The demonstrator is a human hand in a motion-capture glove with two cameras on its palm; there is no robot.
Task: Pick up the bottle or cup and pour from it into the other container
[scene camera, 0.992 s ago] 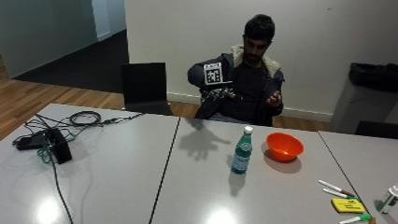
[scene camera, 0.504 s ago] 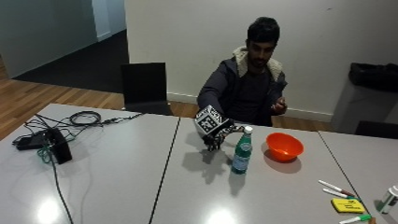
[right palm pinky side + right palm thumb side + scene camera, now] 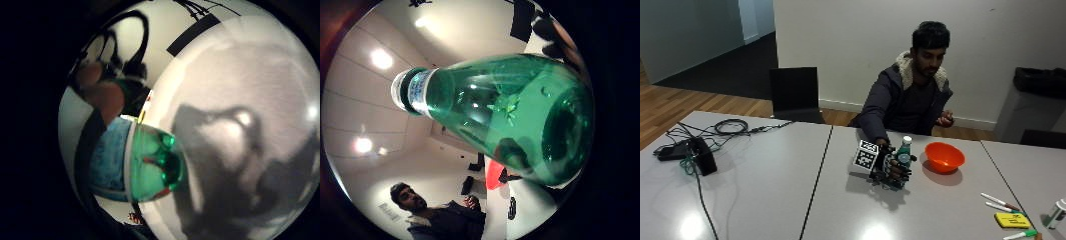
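In the outside view a green glass bottle (image 3: 904, 151) with a white cap stands upright on the grey table (image 3: 773, 200). An orange bowl (image 3: 944, 157) sits just to its right. My gloved right hand (image 3: 887, 168) is at the bottle's lower body, with its fingers curled round it. The person's bare hand is held up near the chest. The bottle (image 3: 510, 120) fills the thumb side palm view, and the orange bowl (image 3: 494, 175) shows behind it. In the little finger side palm view the bottle (image 3: 155, 165) with its blue label lies close to the palm, the table beneath it.
Markers (image 3: 999, 201), a yellow pad (image 3: 1011, 220) and a small white bottle (image 3: 1056, 212) lie at the table's right end. A black box (image 3: 701, 156) with cables (image 3: 733, 127) sits at the left. A black chair (image 3: 796, 95) stands behind the table.
My hand came down from in front of the person's chest to the table and has closed round the bottle's lower part. Bottle and bowl stand where they were.
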